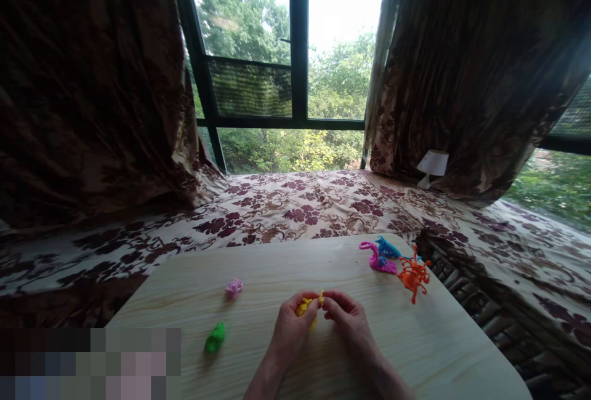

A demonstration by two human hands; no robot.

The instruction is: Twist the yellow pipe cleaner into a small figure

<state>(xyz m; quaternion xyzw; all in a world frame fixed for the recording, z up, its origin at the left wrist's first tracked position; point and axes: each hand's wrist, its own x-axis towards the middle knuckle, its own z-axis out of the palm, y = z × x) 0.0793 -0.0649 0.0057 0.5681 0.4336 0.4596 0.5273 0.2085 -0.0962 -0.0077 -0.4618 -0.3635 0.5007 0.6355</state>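
Note:
Near the table's front middle, my left hand (295,320) is closed around a small bright yellow piece (303,308) of soft-looking, modelled material. Its exact kind is not clear. My right hand (346,317) pinches a thin yellow tip that sticks up between the two hands. Fingers cover much of the yellow piece, and a bit of it shows below the left thumb. To the left lie a crumpled pink lump (234,288) and a green rolled lump (215,338), both apart from my hands.
At the table's back right stand a magenta swan-like figure (376,258), a blue figure (388,247) and an orange many-armed figure (414,274). The pale wooden table (286,261) meets a flower-patterned cloth (295,209). A small white lamp (433,163) stands beyond, near the curtain.

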